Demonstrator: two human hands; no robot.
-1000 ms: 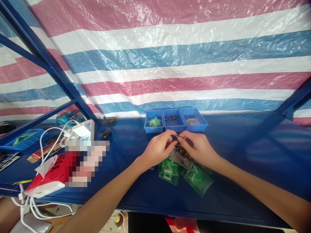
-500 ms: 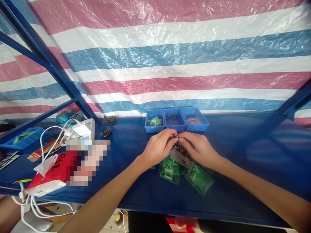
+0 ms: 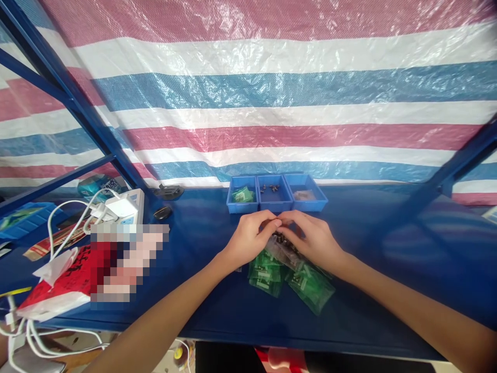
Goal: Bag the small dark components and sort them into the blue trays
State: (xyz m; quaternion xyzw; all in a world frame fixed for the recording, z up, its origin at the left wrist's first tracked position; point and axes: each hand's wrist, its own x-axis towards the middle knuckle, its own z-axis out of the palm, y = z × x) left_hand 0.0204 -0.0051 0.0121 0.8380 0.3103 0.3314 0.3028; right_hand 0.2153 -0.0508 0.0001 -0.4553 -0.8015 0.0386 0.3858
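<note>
My left hand (image 3: 249,235) and my right hand (image 3: 315,238) meet over the blue table, thumbs and fingertips pinched together. A small metal part shows between them in the earlier view; my fingers now mostly cover it. Just below the fingertips lies a heap of small dark metal parts (image 3: 282,239), partly hidden by my right hand. They are in or beside a clear plastic bag (image 3: 286,254). Green printed packets (image 3: 265,274) lie below my left hand, and another green packet (image 3: 311,288) lies nearer the table's front edge.
Behind my hands stand three joined blue bins: the left bin (image 3: 229,209) with green packets, the middle bin (image 3: 281,206) with several metal parts, the right bin (image 3: 320,203) with clear bags. Leftward are a black mouse (image 3: 162,212), a power strip (image 3: 136,204) and a red package (image 3: 73,277).
My view has shifted slightly, so most things sit farther left. My fingertips have closed tighter together, covering the small metal part that showed between them. The bins and packets stay in place.
</note>
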